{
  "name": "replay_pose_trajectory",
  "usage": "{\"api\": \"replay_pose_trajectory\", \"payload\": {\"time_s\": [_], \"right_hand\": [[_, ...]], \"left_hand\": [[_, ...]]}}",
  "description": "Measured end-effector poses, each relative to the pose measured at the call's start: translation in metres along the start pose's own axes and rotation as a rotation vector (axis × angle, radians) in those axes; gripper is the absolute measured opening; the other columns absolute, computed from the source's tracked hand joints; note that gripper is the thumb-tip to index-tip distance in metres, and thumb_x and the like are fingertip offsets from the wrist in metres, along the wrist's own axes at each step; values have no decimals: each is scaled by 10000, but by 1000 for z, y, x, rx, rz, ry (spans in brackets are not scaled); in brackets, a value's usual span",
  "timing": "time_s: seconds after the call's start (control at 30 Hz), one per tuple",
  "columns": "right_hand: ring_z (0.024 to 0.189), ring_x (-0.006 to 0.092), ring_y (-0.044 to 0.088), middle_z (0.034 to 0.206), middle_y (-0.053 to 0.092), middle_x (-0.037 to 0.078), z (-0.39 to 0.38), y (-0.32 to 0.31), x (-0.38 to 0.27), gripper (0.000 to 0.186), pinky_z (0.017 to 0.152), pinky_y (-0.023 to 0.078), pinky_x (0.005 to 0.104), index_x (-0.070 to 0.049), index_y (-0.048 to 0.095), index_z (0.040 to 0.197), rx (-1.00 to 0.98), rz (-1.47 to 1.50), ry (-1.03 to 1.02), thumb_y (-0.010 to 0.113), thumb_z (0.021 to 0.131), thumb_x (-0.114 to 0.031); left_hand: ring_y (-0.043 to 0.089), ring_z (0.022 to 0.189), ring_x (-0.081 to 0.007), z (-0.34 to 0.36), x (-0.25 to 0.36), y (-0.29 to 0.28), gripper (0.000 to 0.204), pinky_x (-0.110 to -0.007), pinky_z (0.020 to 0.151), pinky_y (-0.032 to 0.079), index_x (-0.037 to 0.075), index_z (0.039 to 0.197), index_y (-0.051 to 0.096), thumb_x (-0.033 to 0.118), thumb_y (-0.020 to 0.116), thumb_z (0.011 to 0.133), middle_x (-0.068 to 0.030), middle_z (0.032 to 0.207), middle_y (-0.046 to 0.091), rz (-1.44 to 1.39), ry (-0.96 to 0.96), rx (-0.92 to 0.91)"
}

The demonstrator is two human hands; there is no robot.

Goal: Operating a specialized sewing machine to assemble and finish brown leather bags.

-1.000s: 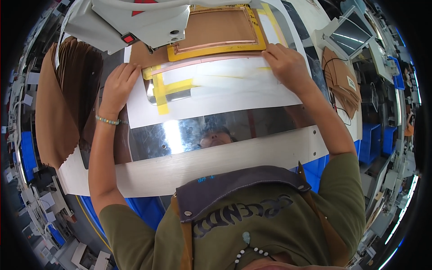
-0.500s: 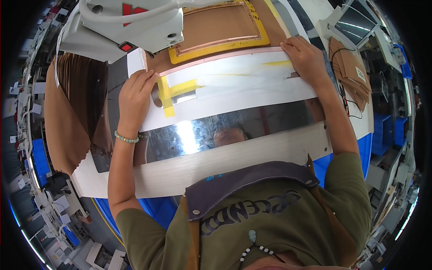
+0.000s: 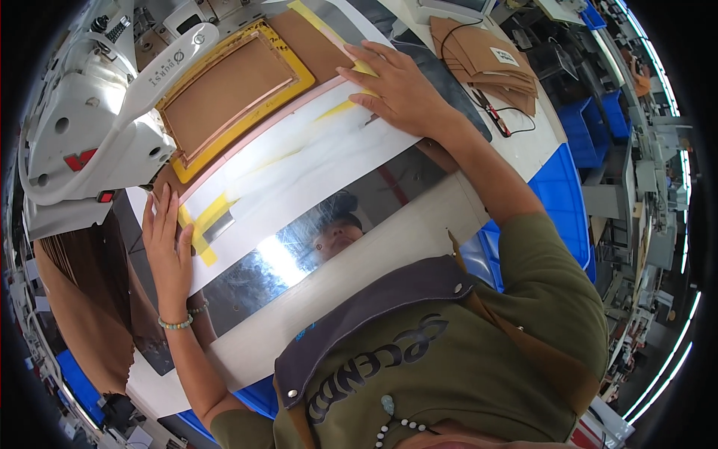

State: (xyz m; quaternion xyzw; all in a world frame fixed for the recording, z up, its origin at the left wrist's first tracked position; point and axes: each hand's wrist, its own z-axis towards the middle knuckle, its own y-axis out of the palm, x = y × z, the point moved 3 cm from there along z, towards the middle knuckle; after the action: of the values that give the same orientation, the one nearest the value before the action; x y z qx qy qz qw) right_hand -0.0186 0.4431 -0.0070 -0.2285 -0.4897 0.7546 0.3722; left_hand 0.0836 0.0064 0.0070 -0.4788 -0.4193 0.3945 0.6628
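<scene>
My left hand lies with fingers stretched out at the left end of a brown board, beside yellow tape strips on a white sheet. My right hand rests with fingers spread on the right end, over a pink strip and yellow tape. On the board is a yellow-bordered rectangular frame with a copper-coloured inner edge and brown middle. A white machine with a long handle stands at the board's left. Below the sheet is a shiny metal plate.
Brown panels hang at the left edge. At the back right lie brown pieces, black cable and a red-black tool. Blue bins sit beside and under the table. A person is at the far right.
Both hands went from closed fingertips on the board's near edge to spread, flatter fingers. The view has swung, so the table appears tilted and more of the machine shows.
</scene>
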Motion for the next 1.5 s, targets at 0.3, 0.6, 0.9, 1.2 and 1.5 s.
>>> {"api": "replay_pose_trajectory", "payload": {"time_s": [0.3, 0.6, 0.9, 1.2, 1.5], "right_hand": [[1547, 321, 300, 1639, 423, 104, 0, 5, 3, 477, 1240, 274, 490, -172, 604, 1488, 26, 103, 80, 513, 1093, -424], [1548, 336, 298, 1636, 423, 115, -1, 6, 8, 480, 1251, 257, 496, -173, 598, 1489, -63, 156, 105, 515, 1092, -429], [1561, 336, 269, 1636, 426, 120, -2, 11, 8, 502, 1265, 233, 495, -151, 604, 1481, -88, 100, 108, 505, 1093, -454], [1497, 344, 373, 1532, 537, 140, -2, 14, 9, 444, 1203, 324, 491, -147, 702, 1353, 60, 109, 46, 577, 1054, -450], [1129, 285, 713, 1217, 754, 120, -42, -98, 148, 315, 995, 536, 370, -53, 732, 1240, 160, -57, 363, 617, 996, -217]], "left_hand": [[340, 1548, -355, -3, -3, 1, 482, -474, 1273, 255, 97, 1508, 573, 205, 577, 1038, -77, 1620, 492, -18, -33, 84], [370, 1529, -349, -8, -11, -1, 434, -474, 1250, 305, 114, 1451, 639, 159, 622, 1020, -81, 1605, 509, 32, -61, 85], [410, 1501, -353, -10, -11, 1, 408, -472, 1231, 330, 79, 1415, 660, 118, 627, 1010, -115, 1571, 537, 11, -57, 109], [654, 1195, -412, -8, 82, -72, 277, -478, 1013, 521, -103, 1235, 657, 45, 538, 1033, -244, 1247, 704, -489, 215, 325], [523, 1156, -227, -17, 174, -174, 416, -328, 964, 425, 171, 1415, 550, 321, 637, 1036, -117, 1353, 603, -1985, 373, -188]]}}
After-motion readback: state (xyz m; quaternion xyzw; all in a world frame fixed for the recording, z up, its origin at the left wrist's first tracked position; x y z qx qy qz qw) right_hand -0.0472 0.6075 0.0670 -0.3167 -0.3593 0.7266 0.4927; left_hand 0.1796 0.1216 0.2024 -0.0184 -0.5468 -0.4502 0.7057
